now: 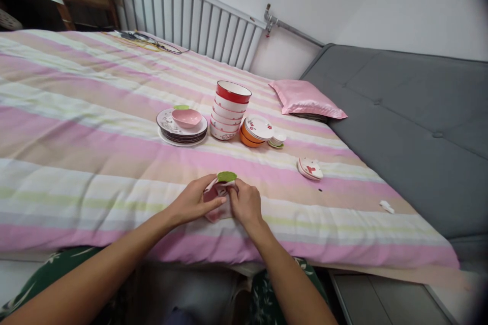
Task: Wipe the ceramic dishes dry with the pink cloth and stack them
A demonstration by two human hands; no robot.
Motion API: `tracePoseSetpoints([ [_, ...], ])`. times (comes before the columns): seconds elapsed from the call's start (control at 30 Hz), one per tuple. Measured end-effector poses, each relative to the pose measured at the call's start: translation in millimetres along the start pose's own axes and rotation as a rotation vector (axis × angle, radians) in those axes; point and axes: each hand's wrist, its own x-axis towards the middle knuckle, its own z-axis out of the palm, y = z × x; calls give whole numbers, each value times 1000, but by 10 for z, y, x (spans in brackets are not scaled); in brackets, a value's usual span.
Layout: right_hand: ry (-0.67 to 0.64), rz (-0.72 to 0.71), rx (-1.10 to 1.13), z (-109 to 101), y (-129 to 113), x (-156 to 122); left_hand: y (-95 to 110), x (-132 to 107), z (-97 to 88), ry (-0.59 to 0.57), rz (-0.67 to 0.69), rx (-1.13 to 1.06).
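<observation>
Left hand (196,198): fingers curled, pinching cloth (219,214) and green-tipped dish (226,176) | right hand (246,204): fingers bent, gripping the same | dish: between both hands, near bed's (114,177) front edge | beyond: plates (183,136) left of stacked bowls (229,114); pillow (307,98) farther right

Small green-edged dish (226,176): largely hidden, near the bed's (114,162) front edge. Pale pink cloth (221,212): creased, bunched just below it.
</observation>
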Motion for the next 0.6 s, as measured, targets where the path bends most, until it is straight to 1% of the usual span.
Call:
tracePoseSetpoints([
  [0.27, 1, 78, 29, 20, 26, 28, -52, -34, 34, 42, -6, 72],
  [0.6, 65, 142, 76, 100, 136, 99, -28, -28, 45, 63, -53, 94],
])
